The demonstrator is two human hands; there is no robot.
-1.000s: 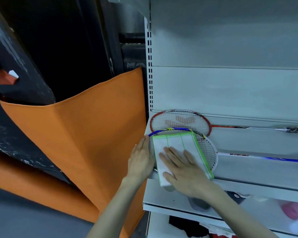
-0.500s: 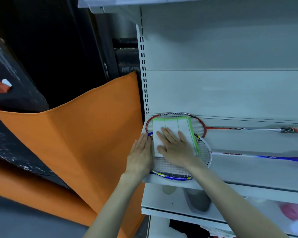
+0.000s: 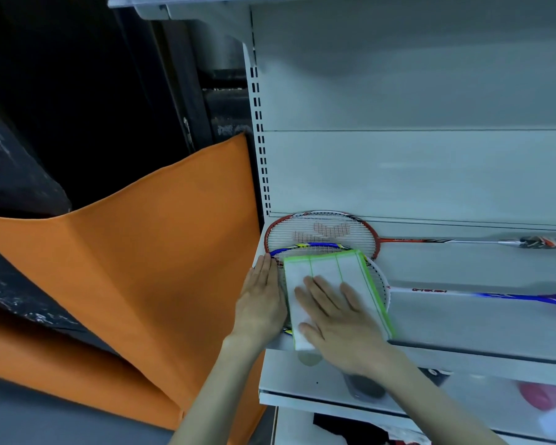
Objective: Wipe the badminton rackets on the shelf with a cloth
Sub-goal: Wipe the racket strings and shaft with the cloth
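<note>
Rackets (image 3: pixel 321 234) handles rightward along shelf (image 3: pixel 463 319); flat right hand (image 3: pixel 341 319) on cloth (image 3: pixel 328 271), left hand (image 3: pixel 262 303) flat beside.

White metal shelving unit (image 3: pixel 430 175) with a plain panelled back and a slotted upright post (image 3: pixel 260 149) along its left edge; a second, lower shelf board (image 3: pixel 289 380) projects beneath (its contents are blurred). Left of the unit, a large sheet of orange fabric (image 3: pixel 148 252) drapes in folds over dark, scuffed black surfaces (image 3: pixel 16 175). Grey floor (image 3: pixel 45 422) at lower left. Lighting is dim and cool, brightest on the white panels.
</note>
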